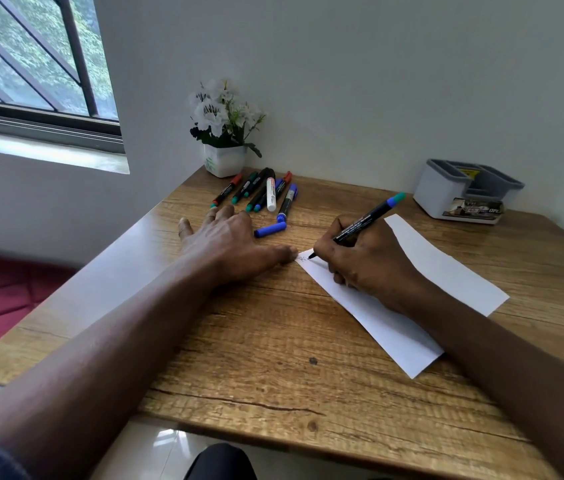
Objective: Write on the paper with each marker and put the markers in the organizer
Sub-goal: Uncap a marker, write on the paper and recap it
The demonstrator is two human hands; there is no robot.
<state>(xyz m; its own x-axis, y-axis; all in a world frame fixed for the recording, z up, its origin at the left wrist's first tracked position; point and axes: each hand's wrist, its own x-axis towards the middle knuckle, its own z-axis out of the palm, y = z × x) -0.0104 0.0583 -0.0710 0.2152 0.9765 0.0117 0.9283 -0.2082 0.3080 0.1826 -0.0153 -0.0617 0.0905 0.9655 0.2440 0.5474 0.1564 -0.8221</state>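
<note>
My right hand [367, 261] grips a black marker [363, 223] with a blue and green end, its tip touching the near-left corner of the white paper strip [447, 271], where a few small marks show. My left hand [228, 240] lies flat on the wooden table, fingers spread, its thumb pressing the paper's corner. A loose blue cap [270, 229] lies just beyond my left hand. A pile of several markers [260, 192] with red, green and blue caps sits at the back. The grey and white organizer [464, 192] stands at the back right, its visible compartments holding no markers.
A white pot of white flowers [225, 133] stands in the back corner against the wall, right behind the marker pile. The table [273, 358] ends at the left edge, with a window and red bedding beyond it.
</note>
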